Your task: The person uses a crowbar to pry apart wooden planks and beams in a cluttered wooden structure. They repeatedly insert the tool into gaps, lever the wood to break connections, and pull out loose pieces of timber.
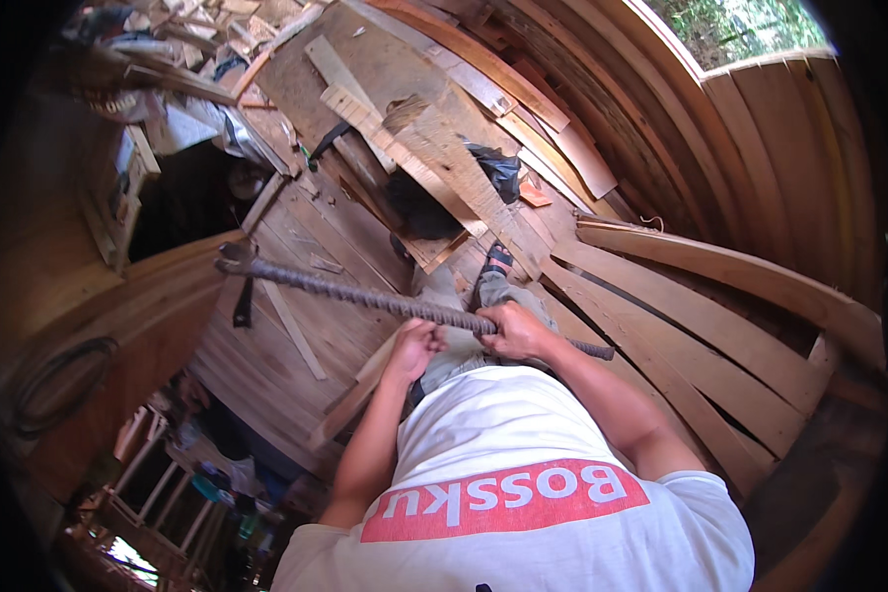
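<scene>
While right hand (513, 331) grips ribbed metal bar (365, 299), left hand (416, 348) curls beside it, contents unclear.

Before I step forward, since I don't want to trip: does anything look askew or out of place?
Yes: ahead of the sandal, loose planks lie at mismatched angles, with crumpled black plastic beside them. Farther off, upper left, wood scraps sit in a jumble. Both look haphazard rather than stacked.

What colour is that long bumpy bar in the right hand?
The ribbed bar is a dull greyish brown, best seen in the head view.
</scene>
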A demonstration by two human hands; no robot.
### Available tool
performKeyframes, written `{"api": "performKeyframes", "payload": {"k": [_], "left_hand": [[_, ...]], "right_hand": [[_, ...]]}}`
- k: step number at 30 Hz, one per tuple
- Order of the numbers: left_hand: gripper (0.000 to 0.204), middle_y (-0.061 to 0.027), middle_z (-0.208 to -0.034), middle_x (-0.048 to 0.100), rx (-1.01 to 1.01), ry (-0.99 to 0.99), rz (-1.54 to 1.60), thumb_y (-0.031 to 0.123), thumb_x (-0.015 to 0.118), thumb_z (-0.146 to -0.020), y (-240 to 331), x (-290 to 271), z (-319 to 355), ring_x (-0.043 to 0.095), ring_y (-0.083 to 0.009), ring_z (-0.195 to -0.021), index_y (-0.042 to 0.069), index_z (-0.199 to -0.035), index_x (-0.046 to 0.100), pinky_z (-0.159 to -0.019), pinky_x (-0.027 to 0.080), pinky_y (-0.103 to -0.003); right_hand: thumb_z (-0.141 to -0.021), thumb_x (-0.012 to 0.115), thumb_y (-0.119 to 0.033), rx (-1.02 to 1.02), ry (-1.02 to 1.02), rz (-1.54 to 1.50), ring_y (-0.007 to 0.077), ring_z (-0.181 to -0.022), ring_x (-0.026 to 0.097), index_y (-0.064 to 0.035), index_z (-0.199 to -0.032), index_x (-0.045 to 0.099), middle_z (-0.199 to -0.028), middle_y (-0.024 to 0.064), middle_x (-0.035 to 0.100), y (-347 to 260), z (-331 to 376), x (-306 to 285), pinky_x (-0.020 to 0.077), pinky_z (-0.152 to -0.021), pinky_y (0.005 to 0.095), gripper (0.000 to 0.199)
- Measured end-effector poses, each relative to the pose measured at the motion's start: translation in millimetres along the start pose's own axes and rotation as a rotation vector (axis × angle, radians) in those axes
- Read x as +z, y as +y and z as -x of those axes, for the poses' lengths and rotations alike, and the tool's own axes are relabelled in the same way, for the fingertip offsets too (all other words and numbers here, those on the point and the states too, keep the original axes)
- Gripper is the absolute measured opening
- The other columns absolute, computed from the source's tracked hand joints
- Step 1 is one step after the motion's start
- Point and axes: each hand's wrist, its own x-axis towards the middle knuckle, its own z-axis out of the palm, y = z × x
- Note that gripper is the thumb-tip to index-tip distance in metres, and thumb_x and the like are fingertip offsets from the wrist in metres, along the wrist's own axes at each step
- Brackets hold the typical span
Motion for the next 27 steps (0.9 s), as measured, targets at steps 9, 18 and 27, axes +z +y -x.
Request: {"api": "performKeyframes", "payload": {"k": [9,18,27], "left_hand": [[0.018,-0.0301,-0.127,0.055,-0.442,-0.697,-0.172,0.015,0.045,-0.101,59,183,-56,0.056,-0.0325,-0.119,-0.001,-0.099,0.052,-0.104,0.041,-0.042],[0.018,-0.0275,-0.129,0.055,-0.254,-0.6,-0.163,0.017,0.049,-0.1,45,198,-49,0.056,-0.0333,-0.117,0.001,-0.095,0.055,-0.101,0.044,-0.046],[0.013,-0.0093,-0.13,0.059,0.388,0.425,-0.71,0.02,0.051,-0.101,111,57,-31,0.055,-0.0229,-0.119,0.012,-0.1,0.061,-0.097,0.044,-0.044]], "right_hand": [[-0.086,0.066,-0.022,-0.22,-0.499,-0.425,0.0139,-0.052,0.055,-0.0036,-0.083,0.062,-0.057,0.0021,0.055,-47,32,-22,0.0415,-0.051,0.0308,0.019],[-0.086,0.066,-0.022,-0.313,-0.505,-0.531,0.0137,-0.049,0.053,-0.0008,-0.082,0.063,-0.058,0.0038,0.057,-48,49,-27,0.0415,-0.051,0.0297,0.022],[-0.081,0.068,-0.022,-0.244,-0.267,-0.467,0.0209,-0.067,0.058,0.0041,-0.085,0.06,-0.066,0.0118,0.058,-10,66,-31,0.0451,-0.065,0.0377,0.027]]}}
